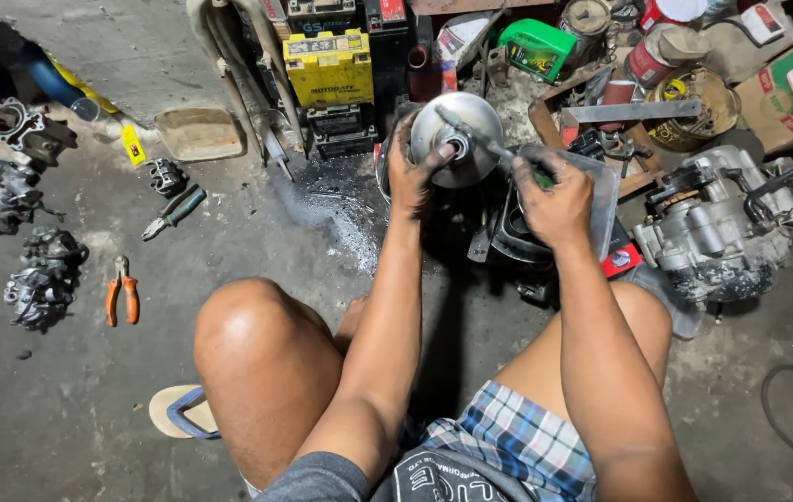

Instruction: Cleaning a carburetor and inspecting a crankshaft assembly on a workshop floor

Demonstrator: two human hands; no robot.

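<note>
Metal disc [459,138], round and silver-grey with a dark hub at its centre, is held up off the concrete floor [61,409] in front of the person's knees. Left hand [412,170]: greasy fingers curled around the disc's left rim, thumb lying across its face toward the hub. Right hand [554,197]: clenched around the handle of a thin tool [485,144], whose shaft runs up and left to the hub; tip touches or enters the hub, cannot tell which. Directly below the hands sits a dark tray [519,232] with blackened parts inside.

Surroundings: engine block [717,228] on the floor to the right, near the right forearm. Yellow battery [328,67] stands behind the disc, with a green can [536,46] further right among cluttered tins. To the left, well apart from the hands: orange-handled pliers [122,290], green-handled pliers [174,211], and three grimy carburettor-like parts [38,279] lying on the floor. A sandal [180,412] shows beside the left knee. Oil staining on the floor beneath the disc.
</note>
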